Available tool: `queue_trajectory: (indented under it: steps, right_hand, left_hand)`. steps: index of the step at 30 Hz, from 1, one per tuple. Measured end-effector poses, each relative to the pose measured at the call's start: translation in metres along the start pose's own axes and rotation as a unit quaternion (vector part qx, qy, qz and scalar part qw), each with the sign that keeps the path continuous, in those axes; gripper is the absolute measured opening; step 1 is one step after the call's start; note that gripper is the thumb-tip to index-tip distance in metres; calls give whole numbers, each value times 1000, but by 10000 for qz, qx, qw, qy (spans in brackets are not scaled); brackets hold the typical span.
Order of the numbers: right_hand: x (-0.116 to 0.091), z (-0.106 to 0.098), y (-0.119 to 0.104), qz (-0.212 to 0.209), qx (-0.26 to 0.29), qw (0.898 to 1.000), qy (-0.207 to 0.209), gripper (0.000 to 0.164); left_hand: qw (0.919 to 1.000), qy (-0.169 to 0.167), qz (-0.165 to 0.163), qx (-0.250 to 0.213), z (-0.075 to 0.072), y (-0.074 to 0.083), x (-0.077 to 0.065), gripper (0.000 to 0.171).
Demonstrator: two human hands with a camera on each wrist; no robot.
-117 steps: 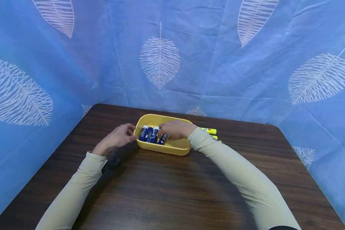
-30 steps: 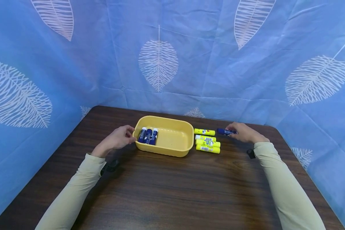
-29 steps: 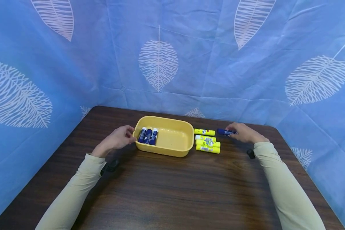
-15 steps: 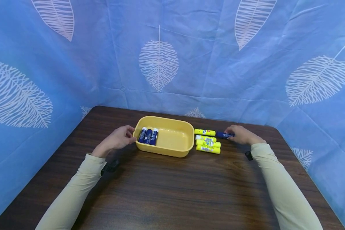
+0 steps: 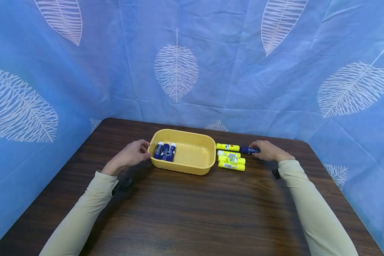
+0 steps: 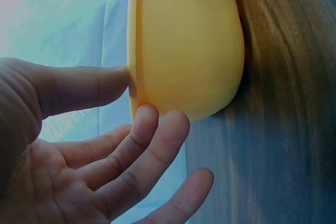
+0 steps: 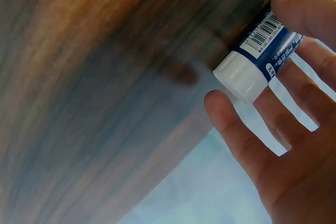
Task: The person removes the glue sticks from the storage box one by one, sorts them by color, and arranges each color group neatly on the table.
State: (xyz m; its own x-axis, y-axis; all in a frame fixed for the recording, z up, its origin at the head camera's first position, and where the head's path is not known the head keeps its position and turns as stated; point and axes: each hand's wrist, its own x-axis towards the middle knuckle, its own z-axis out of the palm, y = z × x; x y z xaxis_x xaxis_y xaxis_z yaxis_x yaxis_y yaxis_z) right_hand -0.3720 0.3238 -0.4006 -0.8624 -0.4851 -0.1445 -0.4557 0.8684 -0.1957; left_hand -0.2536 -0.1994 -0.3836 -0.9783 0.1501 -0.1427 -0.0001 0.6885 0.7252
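Just chgd: blue glue stick (image 5: 249, 150) out of yellow tray (image 5: 192, 153), now down at worktop (image 5: 195, 213) lvl, nearly end to end w/ rear yellow glue stick (image 5: 228, 147). R hand (image 5: 270, 151) has it pinched, thumb vs. fingers, no release yet. L hand (image 5: 128, 153) part-open, thumb & fingertips pinching tray's L rim. Means: 1 blue out by 4 yellow, 3 blue glue sticks (image 5: 164, 152) left in tray.

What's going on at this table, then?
A person's right hand is holding a blue tube with a white end, just right of four yellow tubes lying beside a yellow tub. Their left hand touches the tub's left end. Three more blue tubes lie side by side inside the tub, toward that same end.
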Motion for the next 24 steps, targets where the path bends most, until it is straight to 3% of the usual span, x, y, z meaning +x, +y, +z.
queue_trajectory:
  steps: [17,24]
  right_hand:
    - [-2,-16,-15,37,149,9999,3,41]
    - [6,-40,-39,-432,122,9987,248,44]
  left_hand:
    - [10000,25,-12,80,-1,0,1,47]
    - [10000,21,-58,56,-1,-1,1,48]
